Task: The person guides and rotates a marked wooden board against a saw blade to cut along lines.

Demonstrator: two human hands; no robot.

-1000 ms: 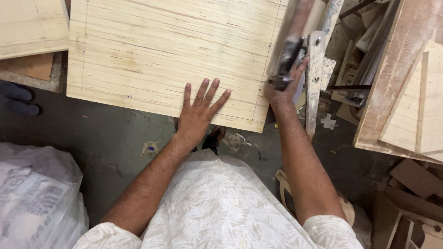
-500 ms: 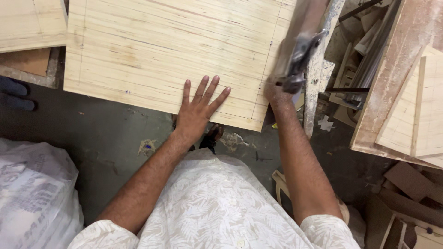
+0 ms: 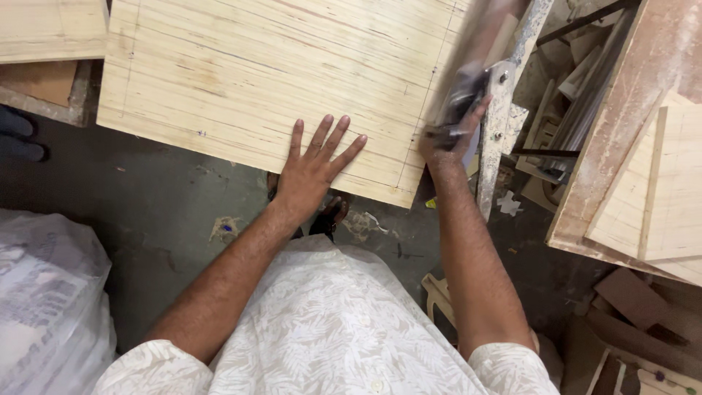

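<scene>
A large pale plywood board [image 3: 278, 80] lies in front of me, with a thin pencil line running near its right edge. My left hand [image 3: 311, 172] rests flat on the board's near edge, fingers spread. At the board's right edge, my right hand [image 3: 447, 139] grips the handle of a grey metal power tool [image 3: 468, 91]. The tool is blurred by motion and sits over the pencil line, next to a metal frame rail [image 3: 504, 110].
A second board [image 3: 44, 29] lies at the upper left. Wood panels and offcuts [image 3: 643, 183] are stacked at the right. A white plastic sack [image 3: 44, 307] is at the lower left. The grey floor [image 3: 146, 205] shows below the board, with a dark shoe [image 3: 14, 139] at the left edge.
My right hand has pushed the tool further away from me along the board's right edge. My left hand stays flat in the same place on the board.
</scene>
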